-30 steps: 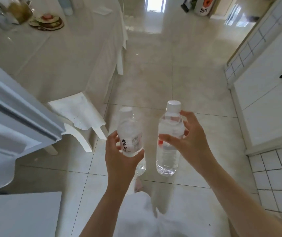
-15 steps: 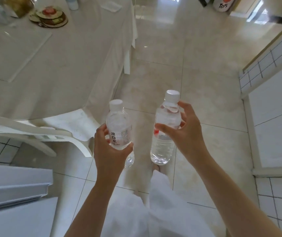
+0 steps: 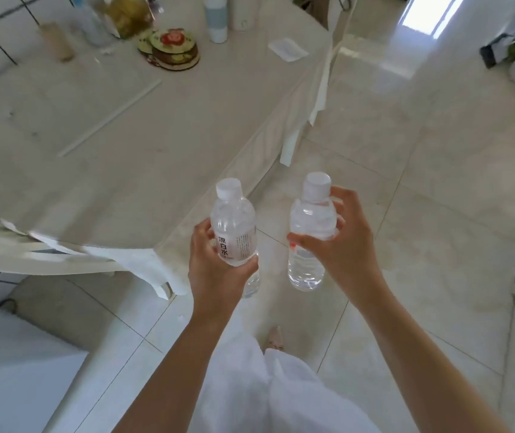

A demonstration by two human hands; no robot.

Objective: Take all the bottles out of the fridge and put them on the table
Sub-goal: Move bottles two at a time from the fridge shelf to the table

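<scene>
**Both hands carry upright bottles**

The left hand (image 3: pixel 215 270) wraps its fingers around the labelled bottle (image 3: pixel 234 232). The right hand (image 3: pixel 343 245) pinches the clear bottle (image 3: pixel 311 239) between thumb and fingers, just beside the table (image 3: pixel 125 135) edge.

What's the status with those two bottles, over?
Left hand gripping labelled bottle; right hand gripping clear bottle. Both upright, off the table. Nothing blocking near edge.
</scene>
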